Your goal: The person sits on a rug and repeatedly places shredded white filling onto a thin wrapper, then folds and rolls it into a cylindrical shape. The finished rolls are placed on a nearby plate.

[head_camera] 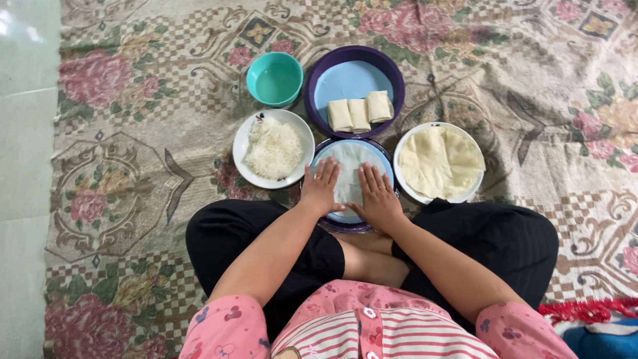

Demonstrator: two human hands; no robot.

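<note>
My left hand [321, 187] and my right hand [377, 194] lie flat, fingers spread, on a thin pale wrapper sheet [348, 165] spread over a blue plate with a purple rim [384, 159] right in front of my crossed legs. Neither hand grips anything. Beyond it, a larger purple-rimmed blue plate [345, 80] carries three folded rolls [359, 112]. To the left stands a white plate [244, 141] of shredded white filling [274, 149]. On the right, a white plate [404, 149] holds a stack of pale round wrappers [440, 161].
A teal bowl of water [274, 78] sits at the back left of the plates. Everything rests on a floral patterned rug [133, 133]. Pale floor tiles [23, 166] run along the left edge. A red fringe and a blue object [601, 339] lie at the lower right.
</note>
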